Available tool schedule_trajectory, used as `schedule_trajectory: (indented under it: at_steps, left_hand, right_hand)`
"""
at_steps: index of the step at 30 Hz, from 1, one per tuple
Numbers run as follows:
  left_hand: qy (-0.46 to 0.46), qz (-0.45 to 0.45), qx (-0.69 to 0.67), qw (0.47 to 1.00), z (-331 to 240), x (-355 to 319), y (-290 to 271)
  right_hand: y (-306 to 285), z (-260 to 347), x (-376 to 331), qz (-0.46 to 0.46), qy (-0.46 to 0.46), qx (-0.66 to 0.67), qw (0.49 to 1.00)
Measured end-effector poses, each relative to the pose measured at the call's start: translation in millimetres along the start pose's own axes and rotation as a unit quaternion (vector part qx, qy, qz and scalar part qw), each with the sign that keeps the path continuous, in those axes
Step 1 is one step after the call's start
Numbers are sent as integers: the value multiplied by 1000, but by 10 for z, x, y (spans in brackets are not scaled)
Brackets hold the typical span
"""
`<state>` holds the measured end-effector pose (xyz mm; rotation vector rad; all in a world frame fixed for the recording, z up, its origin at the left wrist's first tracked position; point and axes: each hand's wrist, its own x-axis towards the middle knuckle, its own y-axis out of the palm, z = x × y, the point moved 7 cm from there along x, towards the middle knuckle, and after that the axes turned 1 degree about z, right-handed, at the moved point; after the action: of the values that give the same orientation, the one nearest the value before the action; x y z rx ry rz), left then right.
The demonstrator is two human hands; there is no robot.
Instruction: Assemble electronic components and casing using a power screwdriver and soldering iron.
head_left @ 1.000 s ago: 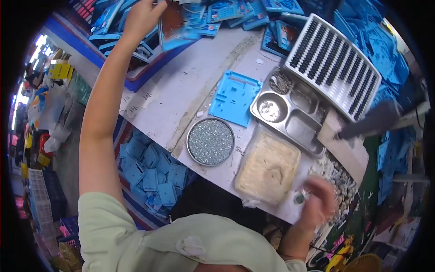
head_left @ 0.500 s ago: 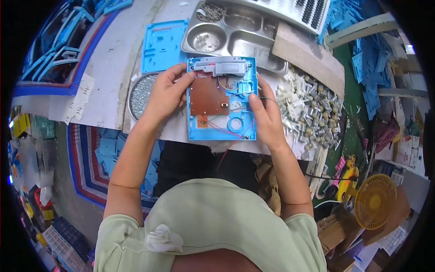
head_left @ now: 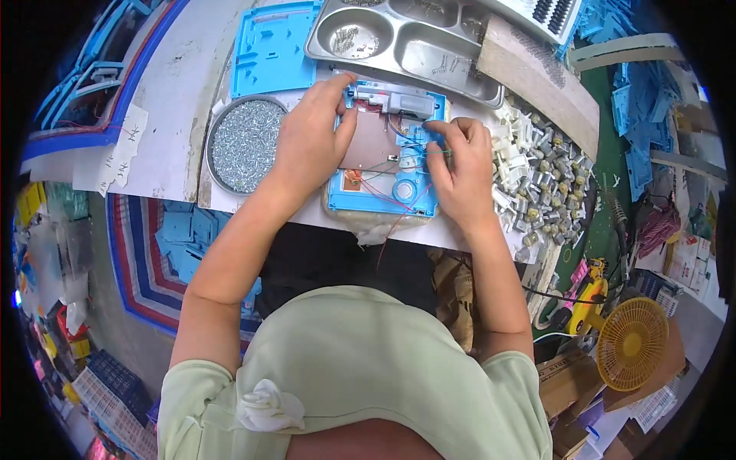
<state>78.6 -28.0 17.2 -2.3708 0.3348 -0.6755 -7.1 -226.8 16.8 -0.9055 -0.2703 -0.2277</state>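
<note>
A blue plastic casing [head_left: 368, 201] lies in front of me at the table's front edge, on a pale support. Inside it are a brown circuit board [head_left: 362, 146], a grey box-shaped mechanism [head_left: 402, 102] along the top, a round white part [head_left: 404, 190] and thin coloured wires [head_left: 379, 192]. My left hand [head_left: 310, 138] grips the casing's upper left corner, its thumb over the board's edge and its fingertips beside the mechanism. At the casing's right side, my right hand [head_left: 466, 172] has thumb and forefinger closed on a thin wire; its other fingers are curled.
A round tray [head_left: 213, 153] of small screws stands left of the casing, a blue panel [head_left: 272, 50] behind it. A steel compartment tray [head_left: 399, 69] is at the back. Small motors [head_left: 548, 180] and white plastic parts [head_left: 512, 142] are heaped on the right. A yellow fan [head_left: 632, 345] stands lower right.
The casing has been lowered onto the support at the table edge. My left hand has shifted up to its top corner, and my right hand has moved from its edge to a wire.
</note>
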Motion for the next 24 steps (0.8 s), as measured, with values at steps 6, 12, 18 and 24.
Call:
schedule_trajectory:
  at_steps: [6,12,18,24]
  left_hand:
    - [48,61,-64,995,-464,-230,-147]
    - [153,202,-27,967,-847,-286,280]
    - [167,233,42,957,-758,-253,467]
    - [235,252,94,934,-892,-273,649]
  right_hand:
    - [-232,114,-232,110,70,73,989]
    - [-252,377,-481,118,52,70,989]
    - [-519,566,-629,221,13,353,909]
    - [-338,150,-657,99,178,180,962]
